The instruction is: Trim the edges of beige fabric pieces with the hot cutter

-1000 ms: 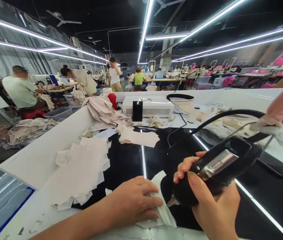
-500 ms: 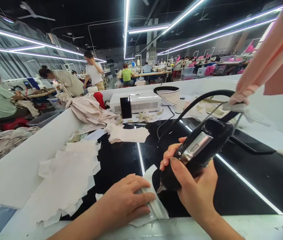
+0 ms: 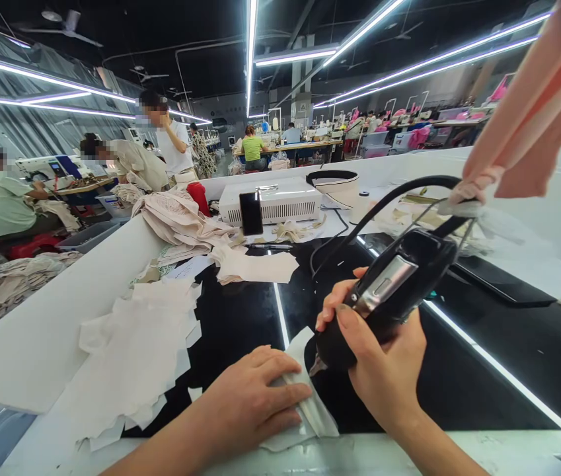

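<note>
Two hands at work: left hand (image 3: 255,396) still pressed flat, fingers together, on the small white fabric strip (image 3: 310,413) at the near edge, right hand (image 3: 384,370) gripping the black corded handheld cutter (image 3: 384,297), tip now lowered to the strip.

Your left hand (image 3: 255,396) is covering most of the white fabric piece (image 3: 310,413), and the black tool (image 3: 384,294) is hiding its own tip there. Above the tool, the pink cloth (image 3: 532,112) is running off the frame's edge.
</note>
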The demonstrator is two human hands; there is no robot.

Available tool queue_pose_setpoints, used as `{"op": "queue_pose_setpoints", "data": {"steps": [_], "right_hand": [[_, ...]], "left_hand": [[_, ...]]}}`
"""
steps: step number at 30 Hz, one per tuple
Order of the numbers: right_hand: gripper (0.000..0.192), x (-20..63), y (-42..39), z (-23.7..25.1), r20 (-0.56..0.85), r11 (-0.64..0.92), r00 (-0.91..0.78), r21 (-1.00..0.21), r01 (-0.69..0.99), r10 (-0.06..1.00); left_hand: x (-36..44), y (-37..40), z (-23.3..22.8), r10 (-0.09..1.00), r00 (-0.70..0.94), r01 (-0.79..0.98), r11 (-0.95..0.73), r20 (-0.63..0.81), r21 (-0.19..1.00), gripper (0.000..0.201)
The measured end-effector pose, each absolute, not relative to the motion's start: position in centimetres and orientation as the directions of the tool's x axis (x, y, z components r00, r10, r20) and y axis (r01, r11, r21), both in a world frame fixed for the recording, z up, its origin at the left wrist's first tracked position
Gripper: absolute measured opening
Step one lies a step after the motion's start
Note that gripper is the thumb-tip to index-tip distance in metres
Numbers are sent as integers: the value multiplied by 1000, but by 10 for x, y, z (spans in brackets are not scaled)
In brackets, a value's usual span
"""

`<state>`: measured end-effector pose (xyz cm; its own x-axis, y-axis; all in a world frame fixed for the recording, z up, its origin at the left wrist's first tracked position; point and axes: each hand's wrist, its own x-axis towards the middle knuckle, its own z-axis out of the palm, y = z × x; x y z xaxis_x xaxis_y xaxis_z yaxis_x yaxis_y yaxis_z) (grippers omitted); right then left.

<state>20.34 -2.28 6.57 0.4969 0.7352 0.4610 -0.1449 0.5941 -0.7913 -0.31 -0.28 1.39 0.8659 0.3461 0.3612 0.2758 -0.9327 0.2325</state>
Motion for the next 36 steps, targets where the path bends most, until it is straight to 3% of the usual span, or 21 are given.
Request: {"op": "queue_pose_setpoints", "data": {"steps": [7, 12, 18, 21, 27, 32, 36], "right_hand": [[32, 203, -24, 67, 456, 574, 488, -810, -118, 744], [33, 208, -34, 60, 464, 551, 390, -822, -146, 795], [34, 208, -35, 55, 463, 566, 436, -812, -141, 772], [31, 208, -34, 57, 476, 569, 434, -815, -109, 765], [25, 207, -34, 58, 506, 598, 439, -796, -94, 742], [25, 205, -33, 59, 507, 600, 444, -795, -90, 739], [24, 203, -34, 60, 511, 610, 446, -785, -105, 735]], "left_hand": [[2, -21, 15, 376, 862, 322, -924, 341, 205, 31], [9, -37, -2, 289, 815, 296, -953, 502, 69, 51], [8, -24, 11, 358, 833, 307, -934, 422, 184, 29], [6, -7, 18, 304, 875, 254, -951, 377, 177, 23], [-1, 14, 13, 251, 899, 175, -957, 360, 231, 22], [-8, 12, 18, 307, 902, 204, -923, 305, 326, 26], [-10, 10, 22, 317, 906, 224, -922, 282, 316, 27]]}}
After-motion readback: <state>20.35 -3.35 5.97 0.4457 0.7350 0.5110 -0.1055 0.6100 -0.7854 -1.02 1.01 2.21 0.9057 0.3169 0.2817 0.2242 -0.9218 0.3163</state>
